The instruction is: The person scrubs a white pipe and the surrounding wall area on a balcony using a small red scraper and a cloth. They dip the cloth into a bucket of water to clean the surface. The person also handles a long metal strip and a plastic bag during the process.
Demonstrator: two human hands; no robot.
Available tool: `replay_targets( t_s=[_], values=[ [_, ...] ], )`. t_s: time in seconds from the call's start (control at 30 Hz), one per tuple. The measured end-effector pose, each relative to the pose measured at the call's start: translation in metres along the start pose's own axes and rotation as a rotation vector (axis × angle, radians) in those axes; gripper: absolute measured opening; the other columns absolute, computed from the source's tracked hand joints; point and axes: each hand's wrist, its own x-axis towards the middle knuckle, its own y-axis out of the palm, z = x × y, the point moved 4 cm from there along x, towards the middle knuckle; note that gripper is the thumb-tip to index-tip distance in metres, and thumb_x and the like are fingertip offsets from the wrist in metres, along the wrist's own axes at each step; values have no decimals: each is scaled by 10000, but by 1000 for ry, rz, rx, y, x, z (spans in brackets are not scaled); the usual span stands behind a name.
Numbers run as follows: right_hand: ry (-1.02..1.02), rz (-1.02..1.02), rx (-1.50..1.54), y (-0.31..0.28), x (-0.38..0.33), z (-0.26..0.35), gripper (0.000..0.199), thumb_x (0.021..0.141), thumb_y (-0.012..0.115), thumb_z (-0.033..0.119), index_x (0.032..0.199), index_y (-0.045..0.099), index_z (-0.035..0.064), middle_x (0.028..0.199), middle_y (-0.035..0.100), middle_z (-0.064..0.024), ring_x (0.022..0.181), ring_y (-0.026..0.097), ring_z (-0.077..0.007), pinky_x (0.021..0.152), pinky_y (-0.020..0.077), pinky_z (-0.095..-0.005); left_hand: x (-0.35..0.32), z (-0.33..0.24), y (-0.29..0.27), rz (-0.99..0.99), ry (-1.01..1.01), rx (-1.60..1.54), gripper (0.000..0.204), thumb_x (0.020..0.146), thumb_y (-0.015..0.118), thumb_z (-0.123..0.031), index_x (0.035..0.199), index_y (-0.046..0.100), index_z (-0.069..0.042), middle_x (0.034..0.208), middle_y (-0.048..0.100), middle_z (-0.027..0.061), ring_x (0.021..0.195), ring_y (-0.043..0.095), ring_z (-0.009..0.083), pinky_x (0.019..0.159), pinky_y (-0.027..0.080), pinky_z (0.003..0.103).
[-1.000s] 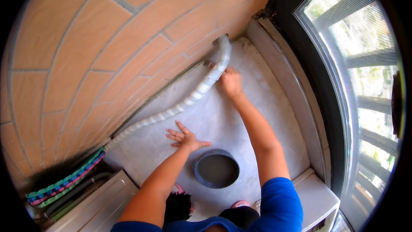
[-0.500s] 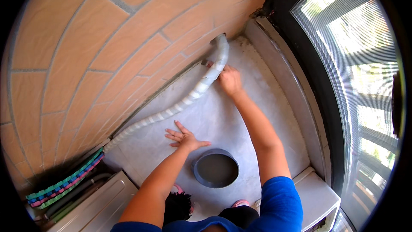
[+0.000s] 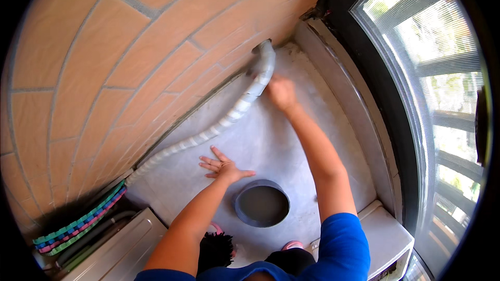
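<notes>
My left hand lies on the grey floor with its fingers spread, holding nothing. My right hand reaches to the far side of a pipe wrapped in white and grey tape. Its fingers are closed, but the pipe and motion blur hide what they hold; a dark smear shows just past the pipe. Between my forearms stands a round dark grey basin with a flat grey content, perhaps liquid. My left thumb points toward its rim without touching it.
An orange brick-pattern wall rises at the left; the pipe leaves it through a hole. A dark-framed mesh door and a raised sill bound the right. Folded colourful foam mats and a metal casing stand at lower left.
My right hand has shifted slightly behind the pipe and is blurred by motion. My left hand keeps its place on the floor, and the basin has not moved.
</notes>
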Motion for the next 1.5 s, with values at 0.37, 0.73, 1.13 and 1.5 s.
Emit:
replay_targets(
  t_s=[0.37, 0.73, 1.13, 1.5],
  values=[
    [120, -14, 54, 5, -1, -20, 160, 764, 542, 147, 900, 625, 135, 788, 582, -114, 731, 584, -304, 623, 478, -419, 1, -1, -1, 9, -7, 17, 1576, 397, 851, -524, 1239, -406, -81, 1272, -343, 376, 1230, -281, 495, 994, 31, 639],
    [419, -37, -66, -27, 16, -60, 259, 815, 492, 165, 1041, 607, 220, 796, 572, -105, 708, 595, -304, 612, 487, -408, 6, 2, 7, -29, 12, -21, 1585, 380, 848, -540, 1246, -398, -81, 1280, -331, 377, 1232, -277, 496, 985, 40, 652],
    [438, -239, 195, -34, -23, -19, 229, 876, 482, 218, 1069, 550, 116, 894, 613, -130, 731, 587, -302, 607, 472, -409, 2, 2, 2, -13, 8, 10, 1583, 383, 852, -530, 1245, -400, -90, 1273, -346, 373, 1227, -291, 493, 977, 29, 661],
    [1107, 54, 1672, -108, -149, 67, 277, 960, 367, 252, 989, 538, 36, 781, 566, -8, 625, 493, -87, 590, 399, -220, -3, 4, 0, -41, -1, 34, 1578, 371, 847, -553, 1278, -366, -109, 1339, -273, 342, 1280, -198, 469, 980, 101, 653]
  ],
)
